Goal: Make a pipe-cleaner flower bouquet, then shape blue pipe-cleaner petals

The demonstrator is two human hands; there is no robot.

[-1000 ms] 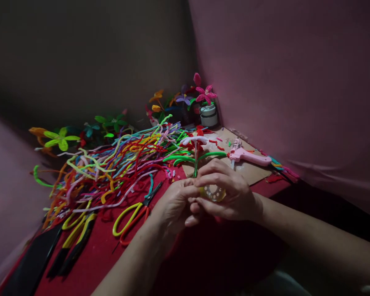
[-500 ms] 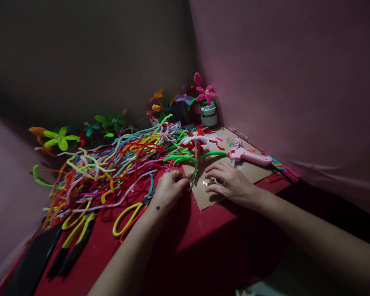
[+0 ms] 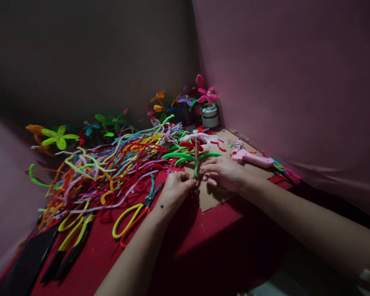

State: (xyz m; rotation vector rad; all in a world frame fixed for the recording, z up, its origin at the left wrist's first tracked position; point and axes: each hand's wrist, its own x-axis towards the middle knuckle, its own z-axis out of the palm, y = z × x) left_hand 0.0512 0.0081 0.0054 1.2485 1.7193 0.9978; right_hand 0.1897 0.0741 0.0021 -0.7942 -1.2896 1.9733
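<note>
A pipe-cleaner flower (image 3: 196, 150) stands upright in front of me, with white and red petals, a pale pink middle and long green leaves. My left hand (image 3: 179, 190) pinches the lower end of its green stem between thumb and fingers. Just to the right of the stem is my right hand (image 3: 223, 173), its fingers loosely bent and a little apart, their tips beside the stem. Whether those tips touch it is hard to see. Beneath the hands lies a cardboard sheet (image 3: 211, 199).
Loose pipe cleaners (image 3: 111, 172) are heaped at left. Scissors (image 3: 132, 216), pliers (image 3: 72, 242) and a black flat object (image 3: 29, 263) lie near them. A pink glue gun (image 3: 253, 158) rests on the cardboard at right. Finished flowers (image 3: 60, 137) and a white jar (image 3: 210, 117) stand behind.
My right hand has moved left, up to the flower's stem, and its fingers have drawn closer together. My left hand has shifted slightly right and up with the stem.
</note>
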